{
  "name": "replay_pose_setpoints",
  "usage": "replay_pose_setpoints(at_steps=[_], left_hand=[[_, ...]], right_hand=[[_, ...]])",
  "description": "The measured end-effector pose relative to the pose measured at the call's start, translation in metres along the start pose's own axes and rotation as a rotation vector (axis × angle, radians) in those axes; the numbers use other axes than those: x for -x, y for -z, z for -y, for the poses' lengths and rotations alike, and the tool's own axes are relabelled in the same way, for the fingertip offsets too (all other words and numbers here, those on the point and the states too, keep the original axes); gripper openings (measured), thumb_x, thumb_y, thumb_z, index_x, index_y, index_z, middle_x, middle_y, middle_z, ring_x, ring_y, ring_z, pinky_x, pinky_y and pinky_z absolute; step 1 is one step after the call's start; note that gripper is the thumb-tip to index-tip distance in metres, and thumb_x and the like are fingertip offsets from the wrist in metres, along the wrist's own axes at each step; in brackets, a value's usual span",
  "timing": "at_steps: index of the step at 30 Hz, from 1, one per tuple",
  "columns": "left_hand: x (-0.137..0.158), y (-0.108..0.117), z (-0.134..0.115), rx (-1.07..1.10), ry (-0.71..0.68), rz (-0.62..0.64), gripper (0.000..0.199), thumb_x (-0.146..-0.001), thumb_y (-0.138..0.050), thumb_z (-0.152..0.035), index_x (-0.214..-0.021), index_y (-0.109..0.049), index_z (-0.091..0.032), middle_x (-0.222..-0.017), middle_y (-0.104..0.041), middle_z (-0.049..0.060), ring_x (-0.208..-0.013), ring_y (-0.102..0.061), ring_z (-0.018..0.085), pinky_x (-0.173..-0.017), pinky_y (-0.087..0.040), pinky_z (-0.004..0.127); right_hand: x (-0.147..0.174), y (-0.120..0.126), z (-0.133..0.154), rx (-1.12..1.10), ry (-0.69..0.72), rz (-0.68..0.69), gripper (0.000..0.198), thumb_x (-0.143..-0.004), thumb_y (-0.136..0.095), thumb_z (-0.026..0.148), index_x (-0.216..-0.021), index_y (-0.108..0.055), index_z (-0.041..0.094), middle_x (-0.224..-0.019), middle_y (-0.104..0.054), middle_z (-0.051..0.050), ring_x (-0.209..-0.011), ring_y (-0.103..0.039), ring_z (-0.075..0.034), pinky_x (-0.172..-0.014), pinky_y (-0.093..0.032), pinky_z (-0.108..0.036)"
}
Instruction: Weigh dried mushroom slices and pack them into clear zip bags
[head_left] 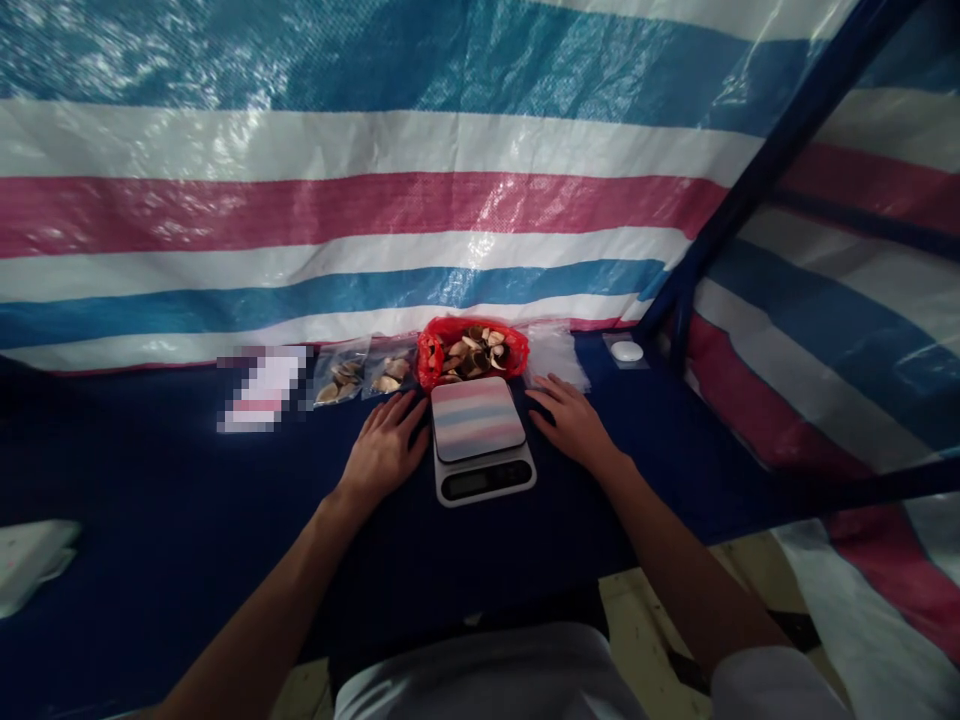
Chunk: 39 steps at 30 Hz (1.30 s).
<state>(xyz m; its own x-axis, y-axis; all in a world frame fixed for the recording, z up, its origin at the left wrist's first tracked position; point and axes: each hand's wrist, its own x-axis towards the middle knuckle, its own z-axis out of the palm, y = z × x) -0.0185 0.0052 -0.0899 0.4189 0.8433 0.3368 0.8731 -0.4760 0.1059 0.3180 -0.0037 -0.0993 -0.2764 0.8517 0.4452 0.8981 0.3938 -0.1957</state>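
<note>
A white kitchen scale with a shiny reflecting plate and a dark display lies on the blue table between my hands. My left hand rests flat on the cloth just left of it, fingers stretched out. On the other side my right hand lies with spread fingertips near clear plastic bags. Behind the scale stands a red plastic bag, rolled open and full of brown and cream shell-like pieces. Two clear bags holding similar pieces, one bag and another bag, lie beyond my left hand.
A small white rounded object lies on clear plastic at the right. Farther left are a blurred-out paper-like item and a white device at the table's left side. Striped tarpaulin and a dark frame pole enclose the back and right.
</note>
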Motion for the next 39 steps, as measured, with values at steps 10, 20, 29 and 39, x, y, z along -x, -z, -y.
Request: replay_pose_setpoints(at_steps=[10,20,29,39], left_hand=[[0.003,0.003,-0.004,-0.060,0.111,0.100,0.051,-0.104,-0.049,-0.037,-0.150,-0.059,-0.020,-0.162,-0.047,0.015,-0.153,-0.040,0.036,-0.124,-0.034,0.060],[0.004,0.005,-0.008,-0.040,0.141,0.109,0.051,-0.103,-0.049,-0.037,-0.151,-0.058,-0.022,-0.163,-0.046,0.012,-0.154,-0.039,0.034,-0.127,-0.031,0.057],[0.003,0.007,-0.010,-0.047,0.144,0.121,0.051,-0.103,-0.048,-0.038,-0.151,-0.058,-0.021,-0.163,-0.046,0.012,-0.154,-0.039,0.034,-0.127,-0.030,0.055],[0.006,0.000,-0.005,-0.005,0.125,0.040,0.048,-0.102,-0.049,-0.039,-0.145,-0.064,-0.022,-0.159,-0.053,0.013,-0.151,-0.045,0.035,-0.124,-0.035,0.058]], right_hand=[[0.001,-0.001,0.005,0.028,-0.047,0.171,0.042,-0.104,-0.051,0.029,-0.142,-0.066,0.020,-0.157,-0.055,-0.011,-0.148,-0.049,-0.032,-0.124,-0.039,-0.053],[0.004,-0.002,0.005,0.049,-0.043,0.179,0.043,-0.105,-0.047,0.029,-0.143,-0.065,0.019,-0.157,-0.055,-0.010,-0.148,-0.049,-0.032,-0.124,-0.038,-0.054],[0.006,-0.005,0.003,0.055,-0.037,0.166,0.044,-0.106,-0.046,0.029,-0.144,-0.064,0.018,-0.158,-0.055,-0.010,-0.149,-0.048,-0.032,-0.125,-0.037,-0.053],[0.006,-0.007,0.000,0.022,-0.028,0.130,0.042,-0.104,-0.047,0.029,-0.141,-0.066,0.021,-0.156,-0.057,-0.011,-0.147,-0.050,-0.031,-0.123,-0.039,-0.053]])
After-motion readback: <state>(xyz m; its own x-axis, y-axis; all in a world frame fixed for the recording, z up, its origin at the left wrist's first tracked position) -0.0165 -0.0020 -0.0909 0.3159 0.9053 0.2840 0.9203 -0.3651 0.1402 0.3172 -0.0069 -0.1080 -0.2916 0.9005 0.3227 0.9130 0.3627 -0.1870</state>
